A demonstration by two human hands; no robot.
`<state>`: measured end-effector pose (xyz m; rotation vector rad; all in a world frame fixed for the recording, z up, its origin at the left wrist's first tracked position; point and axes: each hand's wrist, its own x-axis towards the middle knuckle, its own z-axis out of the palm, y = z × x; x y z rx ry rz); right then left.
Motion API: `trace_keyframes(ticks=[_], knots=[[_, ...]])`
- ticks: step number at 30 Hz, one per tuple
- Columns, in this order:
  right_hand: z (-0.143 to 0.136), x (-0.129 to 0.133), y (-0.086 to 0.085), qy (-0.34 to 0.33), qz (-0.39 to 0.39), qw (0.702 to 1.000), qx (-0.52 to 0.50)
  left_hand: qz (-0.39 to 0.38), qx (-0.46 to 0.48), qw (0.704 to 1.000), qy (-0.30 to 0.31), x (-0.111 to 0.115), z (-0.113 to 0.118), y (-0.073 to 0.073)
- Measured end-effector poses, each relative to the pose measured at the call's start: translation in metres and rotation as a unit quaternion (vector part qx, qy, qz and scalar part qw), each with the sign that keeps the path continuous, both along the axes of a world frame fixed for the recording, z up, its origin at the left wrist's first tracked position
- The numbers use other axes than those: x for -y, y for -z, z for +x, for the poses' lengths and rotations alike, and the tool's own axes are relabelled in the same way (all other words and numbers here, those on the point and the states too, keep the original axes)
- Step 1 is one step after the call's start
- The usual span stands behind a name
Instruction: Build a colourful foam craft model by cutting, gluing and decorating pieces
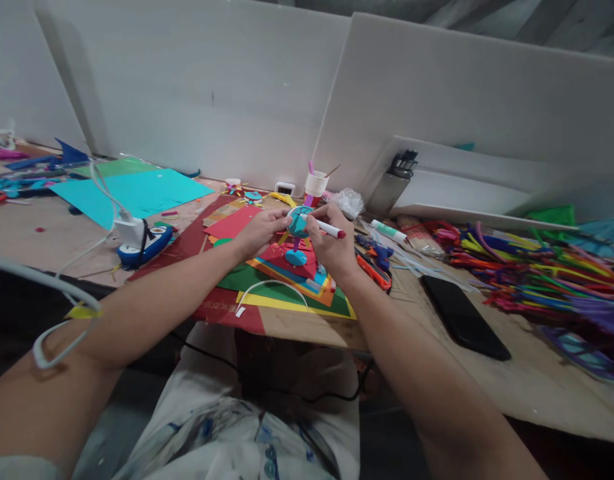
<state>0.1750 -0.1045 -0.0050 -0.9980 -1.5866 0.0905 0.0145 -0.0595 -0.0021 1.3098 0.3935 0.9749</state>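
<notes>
A small paper globe [299, 223], blue and green with a pale rim and dark lines, is held upright between my hands over stacked colored paper. A purple stem [297, 243] runs below it to a blue round base [295, 257]. My left hand [267, 229] pinches the globe's left edge between thumb and fingers. My right hand [334, 240] grips a white marker [327, 227] with a red end toward me. The marker's tip is at the globe's face; whether it touches is too small to tell.
Colored paper sheets [281, 283] lie beneath my hands. Orange-handled scissors [374, 270], a black phone [464, 317] and bundled pipe cleaners [521, 260] are to the right. Behind stand paper cups [317, 183]. At left are a blue power strip [147, 247] and a cyan sheet [137, 193].
</notes>
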Motion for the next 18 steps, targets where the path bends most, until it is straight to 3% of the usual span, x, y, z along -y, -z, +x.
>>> trace_keyframes(ticks=[18], knots=[[0.0003, 0.0008, -0.0018, 0.004, 0.012, 1.000, 0.009, -0.008, 0.002, 1.000, -0.002, 0.0020, -0.0001, -0.0013]])
